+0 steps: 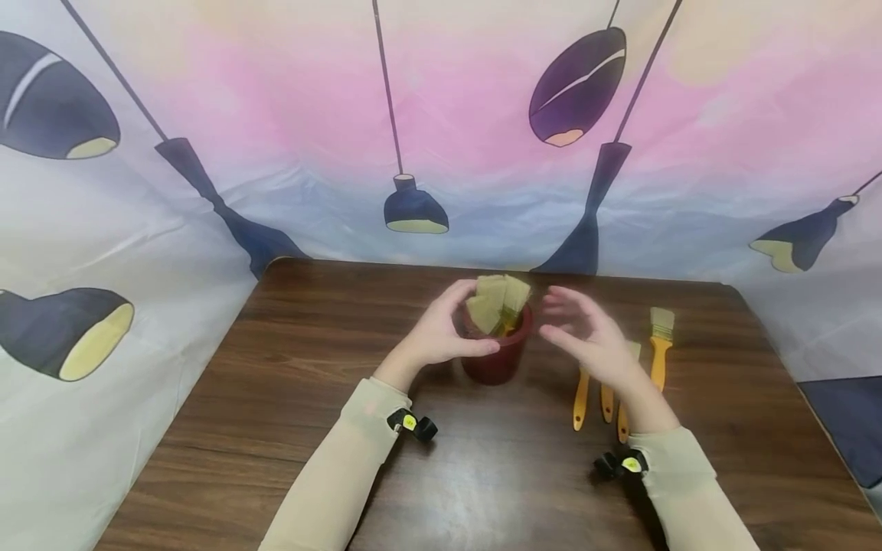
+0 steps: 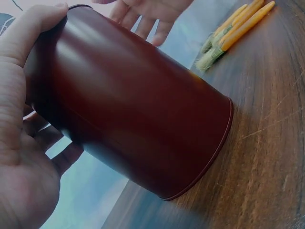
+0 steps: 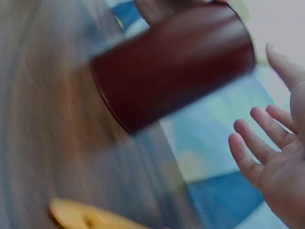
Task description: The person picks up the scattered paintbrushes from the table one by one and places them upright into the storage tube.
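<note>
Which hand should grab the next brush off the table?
Right hand, probably. It is open and empty, and the brushes lie just beside it. The left hand is busy holding the cup.

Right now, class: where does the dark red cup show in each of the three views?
Head: dark red cup at table centre, gripped by the left hand.
Left wrist: cup fills the frame, left hand around it.
Right wrist: cup upper centre, blurred.
Shared landmark: the yellow-handled brushes, seen also at and.

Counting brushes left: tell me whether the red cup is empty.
Not empty: brush heads stick out above the red cup, which the left hand grips.
</note>
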`<state>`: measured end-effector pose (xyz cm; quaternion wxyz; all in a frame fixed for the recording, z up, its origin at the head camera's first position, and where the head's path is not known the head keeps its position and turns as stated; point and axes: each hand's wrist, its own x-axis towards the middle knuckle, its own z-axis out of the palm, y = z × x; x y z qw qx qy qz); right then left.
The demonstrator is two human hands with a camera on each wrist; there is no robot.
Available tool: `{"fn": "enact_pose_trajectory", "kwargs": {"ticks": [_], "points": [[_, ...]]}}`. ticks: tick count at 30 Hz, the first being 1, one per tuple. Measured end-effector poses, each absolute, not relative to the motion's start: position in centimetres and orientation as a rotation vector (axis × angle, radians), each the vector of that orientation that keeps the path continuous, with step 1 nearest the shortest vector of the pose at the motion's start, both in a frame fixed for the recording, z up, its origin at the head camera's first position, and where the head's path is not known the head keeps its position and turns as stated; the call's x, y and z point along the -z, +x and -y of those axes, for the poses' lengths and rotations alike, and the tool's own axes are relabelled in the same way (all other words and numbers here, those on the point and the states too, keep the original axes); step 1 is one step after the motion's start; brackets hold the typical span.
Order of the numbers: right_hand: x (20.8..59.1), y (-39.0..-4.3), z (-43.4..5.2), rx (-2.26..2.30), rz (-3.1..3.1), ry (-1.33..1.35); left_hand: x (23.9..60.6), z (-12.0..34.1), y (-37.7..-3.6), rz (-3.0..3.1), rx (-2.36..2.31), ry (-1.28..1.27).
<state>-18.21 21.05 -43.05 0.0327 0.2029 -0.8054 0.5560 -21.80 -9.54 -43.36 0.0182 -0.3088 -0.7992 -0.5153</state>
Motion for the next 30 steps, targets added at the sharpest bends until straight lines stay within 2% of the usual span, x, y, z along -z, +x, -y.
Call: {"fn": "enact_pose_trajectory", "kwargs": {"ticks": [8, 16, 25, 30], "points": [[43.1, -17.8, -28.5, -1.24, 2.653, 0.261, 43.7, 9.1, -21.4, 2.533, 1.608, -0.923], [45.4, -16.7, -34.4, -1.012, 2.693, -0.07, 43.8, 8.9, -21.4, 2.526, 1.74, -0.965], [47.0, -16.5, -35.9, -1.104, 2.824, -0.385, 43.8, 9.1, -21.5, 2.515, 1.74, -0.967], [47.1, -16.6, -35.4, -1.106, 2.905, -0.43, 43.5, 9.3, -21.5, 2.52, 1.741, -0.951]]}}
